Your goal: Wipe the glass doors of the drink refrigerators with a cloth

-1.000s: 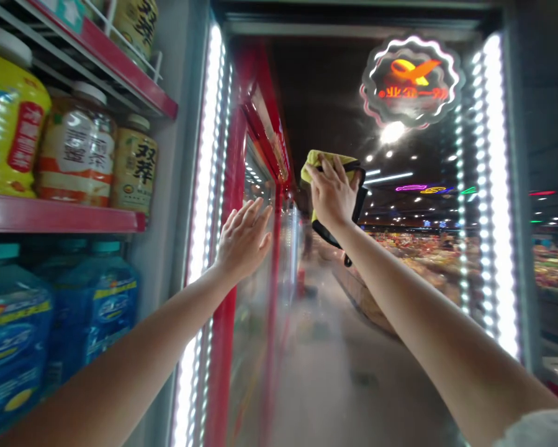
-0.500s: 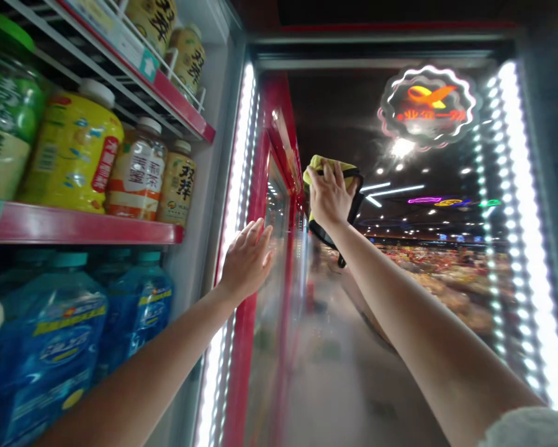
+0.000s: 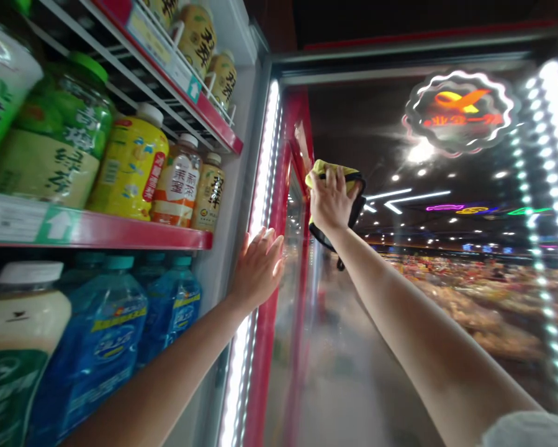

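Observation:
My right hand [image 3: 331, 202] presses a yellow cloth with black edging [image 3: 319, 169] to the inside of a glass door [image 3: 381, 372], its arm stretched far forward. The cloth's black-edged side and a small loop hang below the hand. My left hand [image 3: 259, 268] is raised with its fingers stretched out and holds nothing. It overlaps the bright LED strip [image 3: 265, 161] on the hinge side and the red frame [image 3: 272, 347] beside it; whether it touches them I cannot tell.
On the left, cooler shelves [image 3: 143, 238] hold several drinks, among them a yellow bottle [image 3: 128, 164], a green-capped bottle [image 3: 59, 136] and blue bottles [image 3: 106, 335]. A lit round sign [image 3: 460, 112] is on the door's upper part. Another LED strip [image 3: 555, 155] edges the right side.
The view has turned left, so the shelves, door frame and sign sit farther right. My right hand still has the cloth on the glass; my left hand stays open near the LED strip.

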{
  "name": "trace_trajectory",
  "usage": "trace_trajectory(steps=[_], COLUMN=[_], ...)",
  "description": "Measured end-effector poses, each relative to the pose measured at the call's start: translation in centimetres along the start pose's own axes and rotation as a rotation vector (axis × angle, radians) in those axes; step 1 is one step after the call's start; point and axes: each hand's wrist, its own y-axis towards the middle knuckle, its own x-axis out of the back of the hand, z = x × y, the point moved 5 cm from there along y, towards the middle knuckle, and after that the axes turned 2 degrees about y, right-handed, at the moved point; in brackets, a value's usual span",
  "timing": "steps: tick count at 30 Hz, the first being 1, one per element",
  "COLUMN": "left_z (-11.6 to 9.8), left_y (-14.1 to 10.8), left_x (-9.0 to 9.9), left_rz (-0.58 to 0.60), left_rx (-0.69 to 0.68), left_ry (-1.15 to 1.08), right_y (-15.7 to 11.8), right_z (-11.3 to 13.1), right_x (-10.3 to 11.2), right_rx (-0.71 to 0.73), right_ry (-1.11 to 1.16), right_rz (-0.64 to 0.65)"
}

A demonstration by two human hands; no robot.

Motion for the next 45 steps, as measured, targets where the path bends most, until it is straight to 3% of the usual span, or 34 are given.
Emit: trace_trajectory(steps=[3, 6, 8, 11, 14, 16, 19, 21, 23, 28, 30, 33, 35, 38, 41, 43, 45], left_z=[0.1, 0.4, 0.7, 1.3, 2.0, 2.5, 3.2, 3.5, 3.6, 3.5, 3.5, 3.6, 3.5, 3.0, 2.4, 2.1, 1.8], left_y=[-0.1, -0.1, -0.1, 0.1, 0.5, 0.8, 1.2, 1.5, 1.7, 1.9, 1.8, 1.6, 1.6, 1.6, 1.7, 1.7, 1.7], left_x=[0.0, 0.2, 0.5, 1.0, 1.7, 2.0, 2.3, 2.3, 2.3, 2.5, 2.8, 3.2, 3.2, 2.9, 2.3, 1.8, 1.5], left_rz=[0.023, 0.038, 0.037, 0.007, -0.039, -0.067, -0.099, -0.108, -0.116, -0.129, -0.132, -0.124, -0.096, -0.053, -0.035, -0.037, -0.059], left_rx=[0.012, 0.029, 0.033, 0.048, 0.104, 0.163, 0.236, 0.252, 0.256, 0.242, 0.239, 0.242, 0.234, 0.216, 0.199, 0.192, 0.198], left_ry=[-0.001, -0.024, -0.043, -0.063, -0.086, -0.094, -0.096, -0.101, -0.108, -0.092, -0.081, -0.080, -0.086, -0.094, -0.107, -0.128, -0.149], right_y=[-3.2, -6.6, -6.3, -2.6, -0.2, -1.1, -5.0, -6.9, -6.6, -2.9, -4.8, -10.3, -12.4, -10.1, -5.9, -5.6, -7.2], right_z=[4.3, 5.0, 3.4, 1.5, 2.9, 5.2, 7.9, 8.3, 7.5, 5.6, 6.8, 8.7, 8.8, 6.3, 3.2, 2.5, 3.0], right_x=[-1.4, -1.0, -0.3, -0.1, -1.2, -2.2, -2.6, -2.2, -1.7, -1.4, -1.6, -1.6, -1.3, -0.3, 1.0, 1.4, 1.5], right_rx=[0.251, 0.456, 0.407, 0.215, 0.116, 0.153, 0.322, 0.463, 0.521, 0.278, 0.290, 0.449, 0.551, 0.519, 0.293, 0.233, 0.283], right_ry=[0.066, 0.130, 0.131, 0.106, 0.089, 0.077, 0.089, 0.127, 0.161, 0.142, 0.139, 0.170, 0.206, 0.197, 0.132, 0.105, 0.099], right_rz=[0.102, 0.171, 0.130, -0.010, -0.064, -0.002, 0.126, 0.190, 0.217, 0.107, 0.101, 0.174, 0.235, 0.225, 0.103, 0.076, 0.117])
